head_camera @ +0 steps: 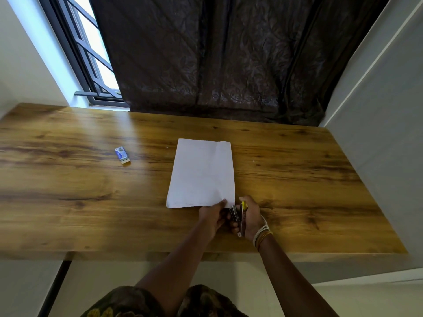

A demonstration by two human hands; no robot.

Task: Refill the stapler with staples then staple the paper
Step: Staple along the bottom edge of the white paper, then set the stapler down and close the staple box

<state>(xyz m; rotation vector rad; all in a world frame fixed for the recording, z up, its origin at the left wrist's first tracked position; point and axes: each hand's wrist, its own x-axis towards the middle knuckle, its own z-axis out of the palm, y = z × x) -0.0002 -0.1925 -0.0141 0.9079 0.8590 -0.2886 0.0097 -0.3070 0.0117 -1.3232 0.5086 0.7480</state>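
Note:
A white sheet of paper (202, 172) lies flat in the middle of the wooden table (68, 179). My left hand (214, 217) pinches its near right corner between thumb and fingers. Just right of that corner, my right hand (250, 217) grips a small stapler (239, 217) with a yellow tip and metal body; its top seems swung open, and its jaws sit beside the paper's corner. A small blue staple box (122, 154) rests on the table far to the left, its near end open.
A dark curtain (217, 60) hangs behind the table's far edge, with a barred window (91, 53) at the back left. A grey wall (377, 133) borders the table's right side. Bracelets circle my right wrist.

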